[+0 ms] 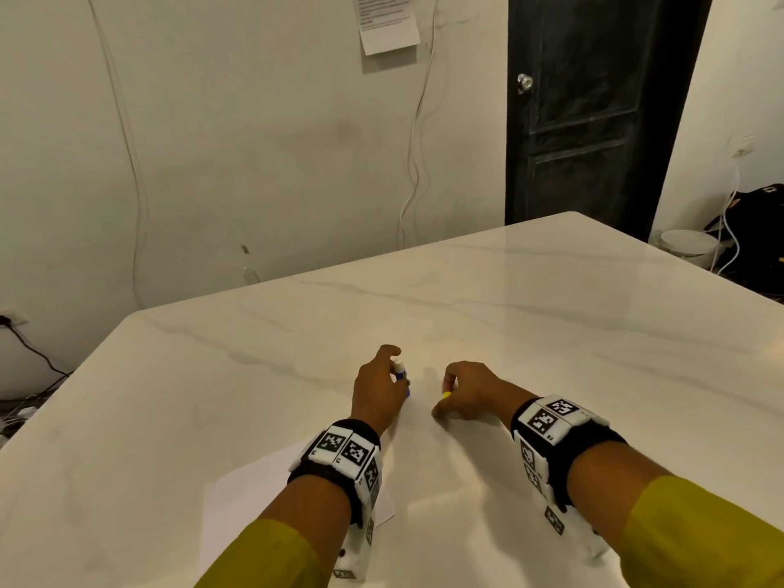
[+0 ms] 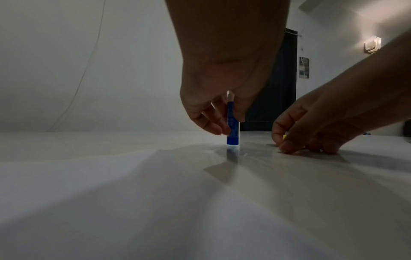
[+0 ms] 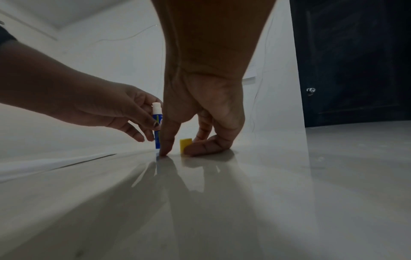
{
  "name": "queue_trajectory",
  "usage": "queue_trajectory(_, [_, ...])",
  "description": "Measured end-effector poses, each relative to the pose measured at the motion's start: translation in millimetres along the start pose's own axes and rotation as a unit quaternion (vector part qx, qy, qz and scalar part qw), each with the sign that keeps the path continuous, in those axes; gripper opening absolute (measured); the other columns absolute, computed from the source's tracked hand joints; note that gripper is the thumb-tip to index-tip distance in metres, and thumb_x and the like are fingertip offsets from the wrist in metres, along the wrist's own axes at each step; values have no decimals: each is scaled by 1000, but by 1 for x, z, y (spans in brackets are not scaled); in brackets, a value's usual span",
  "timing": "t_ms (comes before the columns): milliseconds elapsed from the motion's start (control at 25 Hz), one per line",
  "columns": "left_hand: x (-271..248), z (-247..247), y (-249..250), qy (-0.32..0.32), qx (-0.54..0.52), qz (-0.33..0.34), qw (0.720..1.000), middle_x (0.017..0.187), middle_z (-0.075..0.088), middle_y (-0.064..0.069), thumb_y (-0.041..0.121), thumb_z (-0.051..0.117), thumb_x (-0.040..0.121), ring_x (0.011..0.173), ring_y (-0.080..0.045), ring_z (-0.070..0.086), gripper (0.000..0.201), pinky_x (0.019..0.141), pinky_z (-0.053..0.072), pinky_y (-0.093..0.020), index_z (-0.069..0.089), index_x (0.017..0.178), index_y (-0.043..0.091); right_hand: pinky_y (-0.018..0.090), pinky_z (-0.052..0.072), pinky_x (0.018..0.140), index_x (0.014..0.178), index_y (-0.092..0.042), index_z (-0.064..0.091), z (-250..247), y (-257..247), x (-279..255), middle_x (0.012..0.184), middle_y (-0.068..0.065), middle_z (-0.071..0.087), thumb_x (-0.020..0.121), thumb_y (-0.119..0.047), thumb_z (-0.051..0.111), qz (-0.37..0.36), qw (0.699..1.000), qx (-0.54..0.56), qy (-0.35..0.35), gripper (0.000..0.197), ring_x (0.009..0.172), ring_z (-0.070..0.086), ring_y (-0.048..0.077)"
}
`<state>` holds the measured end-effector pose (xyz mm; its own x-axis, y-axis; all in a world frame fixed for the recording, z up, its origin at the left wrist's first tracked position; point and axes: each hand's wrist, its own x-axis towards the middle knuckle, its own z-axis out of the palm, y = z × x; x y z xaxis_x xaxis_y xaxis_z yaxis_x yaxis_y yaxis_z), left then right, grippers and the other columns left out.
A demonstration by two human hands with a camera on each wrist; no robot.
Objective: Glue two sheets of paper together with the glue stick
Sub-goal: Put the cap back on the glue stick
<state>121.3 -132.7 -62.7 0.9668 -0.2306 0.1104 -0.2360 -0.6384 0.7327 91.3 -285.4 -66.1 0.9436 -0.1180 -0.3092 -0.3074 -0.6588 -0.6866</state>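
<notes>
Glue stick (image 3: 157, 123) upright, uncapped, label unreadable; yellow cap (image 3: 185, 144) w/ right hand (image 3: 206, 112).

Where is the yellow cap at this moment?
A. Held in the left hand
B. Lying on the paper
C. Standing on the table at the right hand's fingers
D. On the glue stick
C: the cap stands on the table by the right hand; the left hand holds the uncapped glue stick.

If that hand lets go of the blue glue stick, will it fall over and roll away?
Probably easy to tip: the glue stick stands upright, tall and thin on a small base, steadied by the left hand. The table looks glossy and smooth, so it might slide. Being round, it would likely roll once down.
</notes>
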Motion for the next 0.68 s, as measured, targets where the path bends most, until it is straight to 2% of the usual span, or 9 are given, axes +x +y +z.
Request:
queue_trajectory(120, [-19,-12,2,21,-5,26,999,93,59,2,8,63,85,77,-17,57,41,71,40,-21,51,123,16,22,39,54,94,-14,47,0,-2,-5,82,-2,48,61,-34,86,9,999,-39,-15,55,77,49,17])
queue_trajectory(200, [-34,-27,2,31,-22,24,999,84,60,6,14,71,81,73,-15,56,45,73,45,-25,51,121,19,22,42,59,115,-13,41,-3,-8,-12,103,4,47,61,-41,84,32,998,-38,-41,74,89,49,19])
queue_trajectory(240, [-41,-36,2,36,-33,20,999,80,61,6,16,74,78,74,-15,58,49,75,47,-27,51,121,20,25,46,65,125,-13,37,-4,-14,-17,115,7,44,61,-43,83,41,997,-46,-50,84,97,48,21])
queue_trajectory(320, [-50,-56,2,50,-49,25,997,76,63,3,18,77,75,76,-18,60,54,78,48,-28,50,122,20,34,49,88,135,-17,32,-6,-30,-27,135,10,34,62,-47,82,15,995,-101,-20,93,118,42,27])
queue_trajectory(360, [-52,-67,2,58,-52,31,997,76,64,1,18,77,75,77,-19,61,56,77,47,-25,49,123,20,38,44,98,136,-19,35,-6,-40,-34,140,9,31,63,-47,81,-12,994,-107,-3,91,126,37,28])
queue_trajectory(400, [-53,-76,2,65,-56,35,996,78,65,0,16,77,75,78,-19,62,57,75,45,-19,48,124,19,38,42,101,135,-20,40,-5,-50,-41,142,7,31,66,-44,80,-37,997,-65,-5,83,128,35,26])
queue_trajectory(480, [-55,-94,3,84,-82,36,992,85,69,-5,11,74,77,81,-17,63,57,72,40,-9,46,127,17,28,45,91,132,-19,50,3,-69,-57,142,3,42,78,-29,74,-86,988,103,-75,59,120,42,18])
queue_trajectory(560, [-57,-108,4,91,-110,33,989,94,71,-11,8,72,79,86,-17,64,59,73,40,-7,44,130,17,22,49,79,127,-14,56,21,-80,-70,131,6,56,88,-17,63,-134,954,224,-146,40,107,54,16])
queue_trajectory(680, [-65,-121,5,77,-157,24,984,91,70,-15,8,73,78,87,-21,67,63,80,51,-21,42,132,19,21,56,67,114,-7,63,48,-91,-79,101,10,66,91,-10,58,-158,926,326,-110,24,83,65,14])
